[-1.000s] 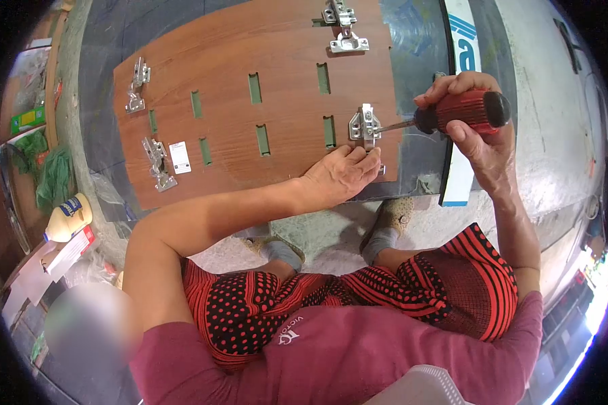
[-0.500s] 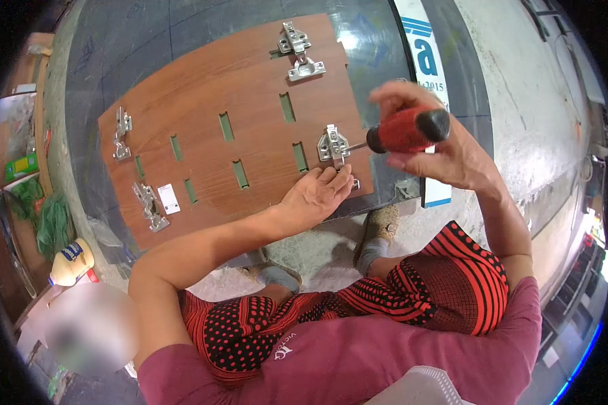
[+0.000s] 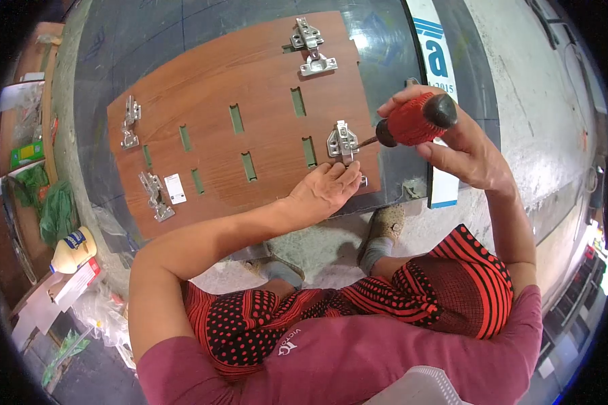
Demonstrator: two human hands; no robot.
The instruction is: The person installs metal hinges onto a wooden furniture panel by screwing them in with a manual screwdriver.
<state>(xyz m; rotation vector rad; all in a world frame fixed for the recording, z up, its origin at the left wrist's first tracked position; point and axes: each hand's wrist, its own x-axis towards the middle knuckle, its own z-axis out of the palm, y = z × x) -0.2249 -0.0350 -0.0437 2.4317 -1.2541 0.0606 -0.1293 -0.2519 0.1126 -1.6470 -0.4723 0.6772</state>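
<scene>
A brown wooden board [image 3: 216, 81] with several rectangular slots lies before me on a dark table. My left hand [image 3: 325, 191] rests at its near right edge, fingers together and pressed on the lower arm of a metal cabinet hinge [image 3: 343, 142]. In my right hand [image 3: 469, 152] is a screwdriver [image 3: 419, 120] with a red handle and black ends, the fingers curled loosely about it. Its shaft points left, and the tip meets the right side of that hinge. Another hinge [image 3: 311, 44] sits at the board's far right corner. My left fingers partly cover the near end of the hinge they press.
Two more hinges, one upper [image 3: 130, 121] and one lower [image 3: 155, 196], lie at the board's left end beside a small white card [image 3: 175, 188]. A long white printed strip [image 3: 442, 172] runs along the table's right side. A cream bottle [image 3: 74, 250] stands at the far left.
The view has shifted, so the board appears slightly to the right and higher. My right fingers have closed in around the screwdriver handle. A blurred patch at lower left is gone.
</scene>
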